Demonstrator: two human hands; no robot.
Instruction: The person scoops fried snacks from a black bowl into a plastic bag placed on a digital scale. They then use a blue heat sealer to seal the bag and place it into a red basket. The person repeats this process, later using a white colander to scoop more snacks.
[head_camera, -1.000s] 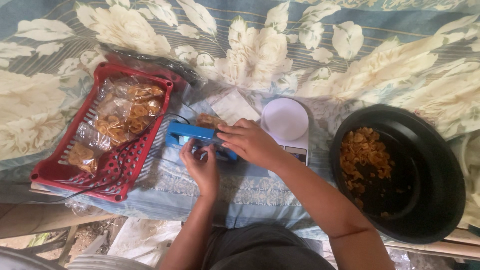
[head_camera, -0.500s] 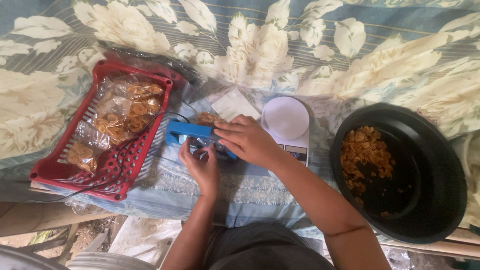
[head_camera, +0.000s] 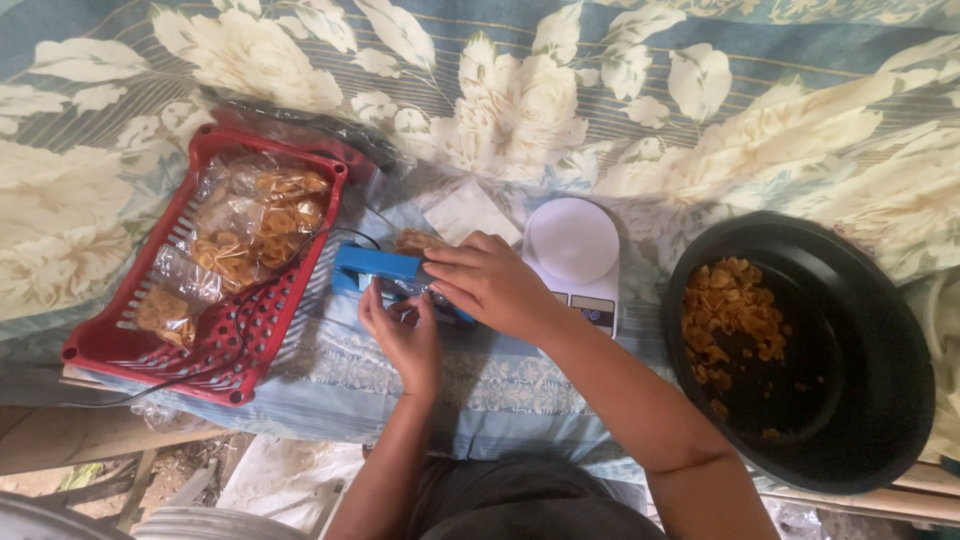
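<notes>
right hand (head_camera: 495, 285) fingers closed, pressing blue sealer (head_camera: 378, 268) arm down | left hand (head_camera: 405, 335) fingers pinch clear bag at its front | risk: bag slips, crooked seal, fingertip burn

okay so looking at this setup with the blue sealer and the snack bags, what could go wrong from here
Fingers could get pinched or burned: the right hand presses on the blue sealer while the left hand sits right at its edge. The black cord running over the red basket might snag and tug it. The black bowl of chips looks close to the table edge and could tip.
</notes>
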